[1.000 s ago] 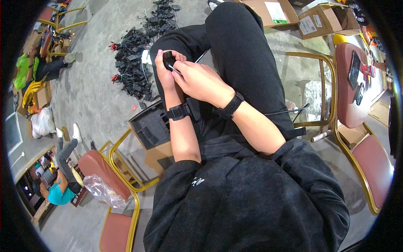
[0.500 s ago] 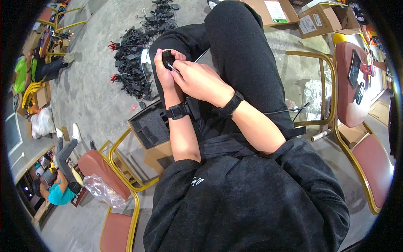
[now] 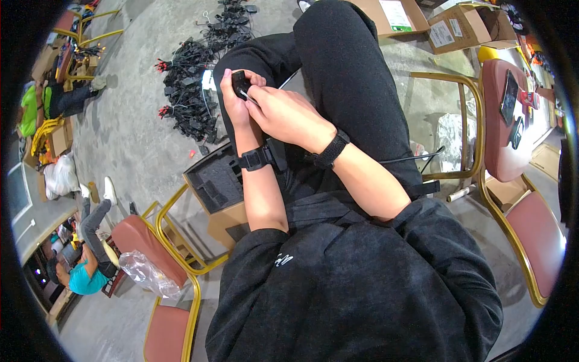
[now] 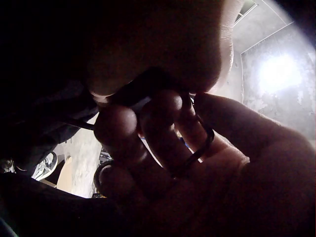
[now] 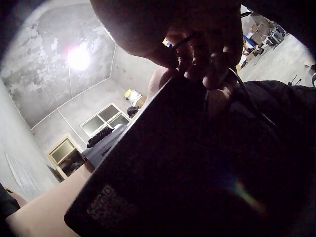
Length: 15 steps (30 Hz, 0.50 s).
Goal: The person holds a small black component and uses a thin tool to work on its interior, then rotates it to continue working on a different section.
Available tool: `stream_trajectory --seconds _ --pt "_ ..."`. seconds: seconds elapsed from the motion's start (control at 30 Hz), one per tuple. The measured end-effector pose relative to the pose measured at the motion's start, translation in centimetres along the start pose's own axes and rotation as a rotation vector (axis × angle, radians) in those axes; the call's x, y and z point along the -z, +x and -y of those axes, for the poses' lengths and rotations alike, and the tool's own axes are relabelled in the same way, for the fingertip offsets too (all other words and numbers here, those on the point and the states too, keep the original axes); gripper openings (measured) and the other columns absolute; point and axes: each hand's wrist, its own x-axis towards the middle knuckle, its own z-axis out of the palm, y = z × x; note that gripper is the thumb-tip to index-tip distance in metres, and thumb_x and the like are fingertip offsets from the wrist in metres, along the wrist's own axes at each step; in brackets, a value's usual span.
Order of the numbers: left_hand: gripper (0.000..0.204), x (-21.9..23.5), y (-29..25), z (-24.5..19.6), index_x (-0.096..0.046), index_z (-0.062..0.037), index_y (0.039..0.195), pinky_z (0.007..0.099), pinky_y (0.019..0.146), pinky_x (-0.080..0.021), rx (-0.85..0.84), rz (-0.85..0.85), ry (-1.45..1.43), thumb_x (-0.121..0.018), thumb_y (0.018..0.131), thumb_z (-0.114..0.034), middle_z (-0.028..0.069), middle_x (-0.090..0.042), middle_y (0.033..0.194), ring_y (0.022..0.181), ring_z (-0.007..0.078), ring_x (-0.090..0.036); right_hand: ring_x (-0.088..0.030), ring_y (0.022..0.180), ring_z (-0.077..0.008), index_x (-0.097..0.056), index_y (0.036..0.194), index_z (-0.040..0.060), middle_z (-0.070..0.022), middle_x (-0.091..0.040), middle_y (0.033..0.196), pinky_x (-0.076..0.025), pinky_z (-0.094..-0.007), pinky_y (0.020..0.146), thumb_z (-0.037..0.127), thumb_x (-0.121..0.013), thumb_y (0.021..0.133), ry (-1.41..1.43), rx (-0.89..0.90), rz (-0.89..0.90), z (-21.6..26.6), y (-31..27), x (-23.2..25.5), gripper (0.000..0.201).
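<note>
Over the lap, my left hand [image 3: 236, 110] grips a small black object [image 3: 240, 82], its thumb along one side and fingers curled behind. My right hand [image 3: 289, 116] lies against it, fingers bent in toward the object. A thin pale strip [image 3: 248, 98] shows at the right fingertips; I cannot tell what it is. A thin cable [image 3: 289, 79] emerges beyond the right hand. In the left wrist view, a dark cord [image 4: 210, 139] loops past curled fingers [image 4: 117, 123] in deep shadow. The right wrist view shows bunched fingers [image 5: 210, 69] and a dark panel [image 5: 163, 163] in front.
A heap of black cabled devices [image 3: 190, 87] lies on the floor ahead. Beside the left forearm is an open box with black foam [image 3: 214, 181]. Chairs stand on both sides, one bearing a phone [image 3: 509, 96]. Cardboard boxes [image 3: 461, 30] are at upper right; other people sit at far left.
The black object has turned slightly in the left hand, so more of its face shows. Both hands stay almost in the same place.
</note>
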Motion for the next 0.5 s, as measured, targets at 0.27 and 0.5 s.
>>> stream_trajectory --seconds 0.27,0.5 --pt "0.045 0.3 0.1 0.0 -0.052 -0.0026 0.075 0.0357 0.07 -0.041 -0.001 0.039 0.015 -0.037 0.095 -0.04 0.0072 -0.049 0.066 0.065 0.0204 -0.046 -0.061 0.077 -0.0413 -0.053 0.088 0.0007 -0.0225 -0.062 0.083 -0.048 -0.0489 0.067 0.02 -0.05 0.091 -0.011 -0.02 0.016 0.0 0.0 0.0 0.02" --pt "0.046 -0.7 -0.3 -0.3 -0.049 -0.0023 0.073 0.0348 0.069 -0.041 0.017 -0.012 -0.019 -0.036 0.095 -0.04 0.0078 -0.049 0.066 0.065 0.0201 -0.046 -0.061 0.078 -0.0416 -0.055 0.087 0.0004 -0.0231 -0.062 0.082 -0.048 -0.0493 0.068 0.02 -0.05 0.091 0.015 -0.006 0.006 0.1 0.0 0.1 0.02"
